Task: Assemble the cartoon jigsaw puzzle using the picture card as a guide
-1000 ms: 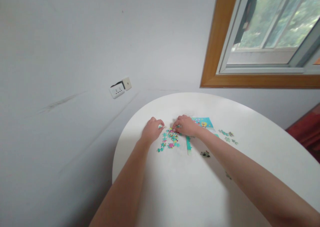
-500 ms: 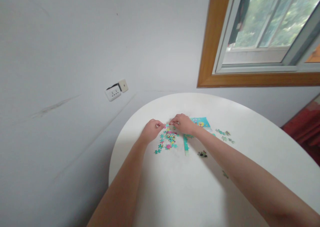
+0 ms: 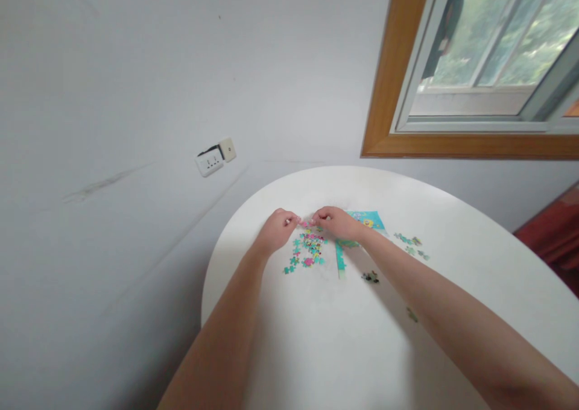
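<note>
Loose jigsaw puzzle pieces (image 3: pixel 312 242), mostly teal with pink and yellow bits, lie in a pile on the white round table. At the pile's far edge my left hand (image 3: pixel 278 229) pinches a small pink puzzle piece (image 3: pixel 304 223). Facing it, my right hand (image 3: pixel 335 222) has thumb and finger closed on a small pink piece too; the fingertips of both hands nearly meet. A joined teal strip of puzzle (image 3: pixel 341 260) runs toward me below my right wrist. Partly behind that wrist is a blue picture sheet (image 3: pixel 371 220) with a yellow figure.
More loose pieces (image 3: pixel 408 239) lie right of my right forearm. A dark clump of pieces (image 3: pixel 370 277) and a single piece (image 3: pixel 412 315) sit nearer me beside that arm. The white table (image 3: pixel 307 337) meets a wall with a socket (image 3: pixel 210 161) and a wood-framed window (image 3: pixel 377 120).
My fingertips have shifted slightly, and pink pieces now show between both hands where a teal one was before. The whole view has moved a little; the pile looks much the same.
</note>
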A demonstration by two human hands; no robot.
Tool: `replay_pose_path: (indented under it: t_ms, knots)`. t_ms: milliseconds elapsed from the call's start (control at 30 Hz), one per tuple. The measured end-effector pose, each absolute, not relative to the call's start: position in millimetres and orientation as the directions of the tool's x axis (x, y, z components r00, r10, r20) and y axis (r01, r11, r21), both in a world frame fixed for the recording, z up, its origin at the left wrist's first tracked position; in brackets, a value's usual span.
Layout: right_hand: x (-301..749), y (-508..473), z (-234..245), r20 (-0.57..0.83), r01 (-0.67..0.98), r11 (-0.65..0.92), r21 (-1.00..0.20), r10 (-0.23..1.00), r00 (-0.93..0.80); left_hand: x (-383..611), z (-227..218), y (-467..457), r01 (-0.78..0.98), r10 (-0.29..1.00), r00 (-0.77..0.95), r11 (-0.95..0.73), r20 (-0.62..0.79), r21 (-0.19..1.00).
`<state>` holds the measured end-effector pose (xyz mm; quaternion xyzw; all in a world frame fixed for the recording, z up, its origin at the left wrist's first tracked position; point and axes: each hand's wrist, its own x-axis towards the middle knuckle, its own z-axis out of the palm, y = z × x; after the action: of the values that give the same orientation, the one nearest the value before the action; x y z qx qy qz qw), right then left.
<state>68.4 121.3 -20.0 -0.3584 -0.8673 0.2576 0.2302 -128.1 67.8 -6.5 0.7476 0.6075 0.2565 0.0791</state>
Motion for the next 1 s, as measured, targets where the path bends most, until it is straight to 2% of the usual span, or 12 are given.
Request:
replay_pose_path:
  t_ms: [267, 500, 767, 1000]
  knots:
    - [69, 124, -14, 0.154, 0.69, 0.582, -0.431, 0.801, -0.579, -151, -23, 69, 0.937, 0.975, 0.012, -0.088, 0.221, 0.338]
    - [46, 120, -17, 0.115, 0.802, 0.527, -0.28, 0.848, -0.517, -147, -26, 68, 0.949, 0.984, 0.042, -0.093, 0.174, 0.301]
    - [35, 119, -15, 0.095, 0.812, 0.55, -0.194, 0.835, -0.543, -142, -26, 67, 0.94, 0.984, 0.084, -0.13, 0.154, 0.315]
    - [42, 117, -11, 0.085, 0.814, 0.553, -0.175, 0.833, -0.547, -141, -29, 68, 0.921, 0.983, 0.111, -0.158, 0.148, 0.355]
